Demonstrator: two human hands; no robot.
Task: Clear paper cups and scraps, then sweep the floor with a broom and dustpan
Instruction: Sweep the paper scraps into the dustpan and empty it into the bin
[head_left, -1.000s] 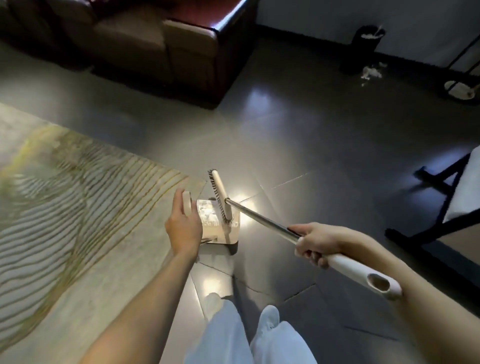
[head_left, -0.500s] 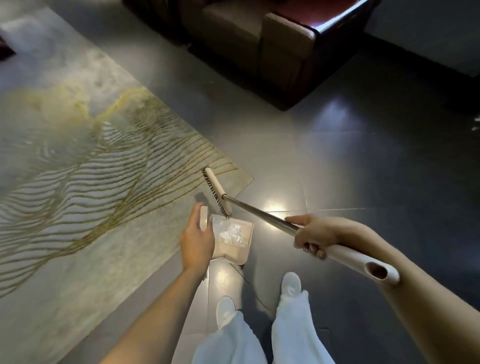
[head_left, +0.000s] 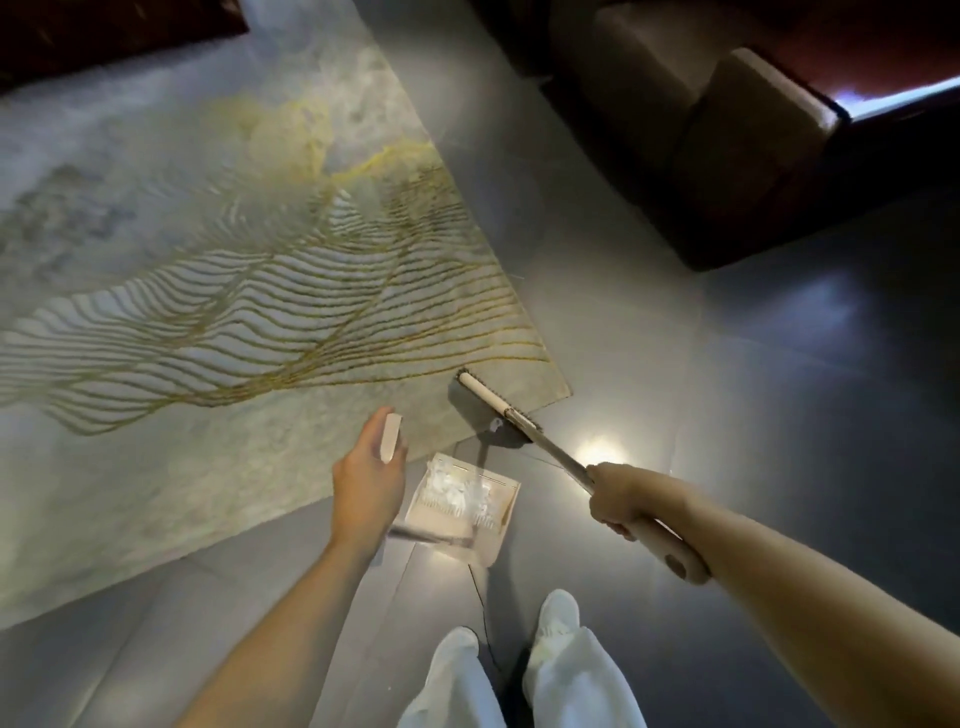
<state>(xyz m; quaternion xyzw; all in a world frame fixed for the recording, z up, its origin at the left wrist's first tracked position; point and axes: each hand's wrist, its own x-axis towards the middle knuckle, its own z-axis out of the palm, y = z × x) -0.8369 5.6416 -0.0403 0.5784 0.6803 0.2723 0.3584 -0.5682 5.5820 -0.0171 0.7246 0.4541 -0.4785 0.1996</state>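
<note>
My left hand grips the top of the dustpan's upright handle. The beige dustpan sits on the dark tile floor in front of my feet, with white paper scraps lying in it. My right hand grips the broom's shaft where the metal tube meets the cream grip. The broom head rests on the corner of the rug, a short way beyond the dustpan's mouth.
A large grey rug with gold wavy lines covers the floor to the left. A dark brown leather sofa stands at the upper right. My two white shoes are just behind the dustpan. Glossy dark tiles stretch to the right.
The view has swung left and down, so the rug fills more of the frame. The broom head has moved from over the dustpan out onto the rug corner. Both hands keep their holds.
</note>
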